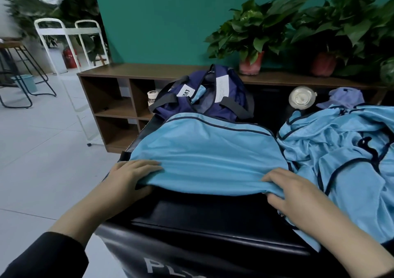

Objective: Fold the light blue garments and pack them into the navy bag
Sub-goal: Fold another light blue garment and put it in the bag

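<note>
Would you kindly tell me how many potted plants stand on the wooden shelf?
2 for certain: one red-potted plant behind the navy bag, another further right. Leaves at the right edge may belong to a third.

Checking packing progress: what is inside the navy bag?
Through the bag's open top, a bit of light blue fabric shows beside white labels. Deeper contents are hidden by its sides and the garment in front.

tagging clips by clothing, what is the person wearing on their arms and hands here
Both hands are bare: no gloves, rings or watch show on the left hand or the right hand. The left forearm is uncovered up to a dark, black-looking sleeve pushed back toward the elbow. The right forearm is bare as far as the frame shows; any sleeve there is out of view.
</note>
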